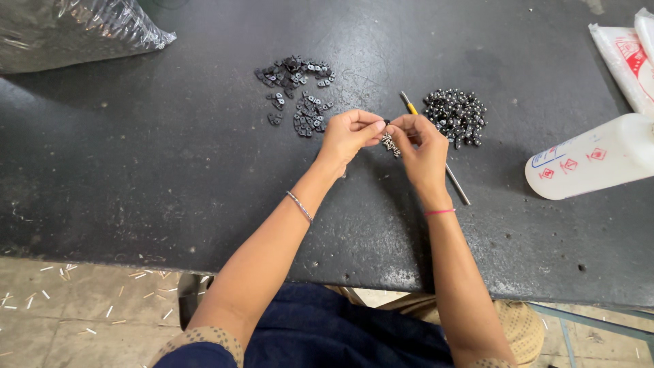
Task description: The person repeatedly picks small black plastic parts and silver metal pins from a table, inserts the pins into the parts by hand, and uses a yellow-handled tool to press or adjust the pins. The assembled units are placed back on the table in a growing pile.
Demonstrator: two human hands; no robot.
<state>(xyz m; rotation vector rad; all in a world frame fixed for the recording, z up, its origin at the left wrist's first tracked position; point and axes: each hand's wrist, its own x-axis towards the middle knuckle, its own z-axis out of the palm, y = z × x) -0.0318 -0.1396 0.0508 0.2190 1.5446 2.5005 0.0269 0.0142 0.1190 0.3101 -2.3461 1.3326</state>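
Observation:
My left hand (349, 133) and my right hand (421, 143) meet over the middle of a dark table (136, 170). Together they pinch a short string of small metal beads (390, 144) that hangs between the fingertips. A pile of small black flat pieces (296, 92) lies just beyond my left hand. A heap of dark shiny beads (455, 116) lies just beyond my right hand. A thin metal tool with a yellow band (412, 109) lies on the table, passing under my right hand.
A white plastic bottle (593, 160) lies on its side at the right. White packets (627, 61) sit at the far right, a clear plastic bag (75, 31) at the far left corner. The table's front edge runs near my lap.

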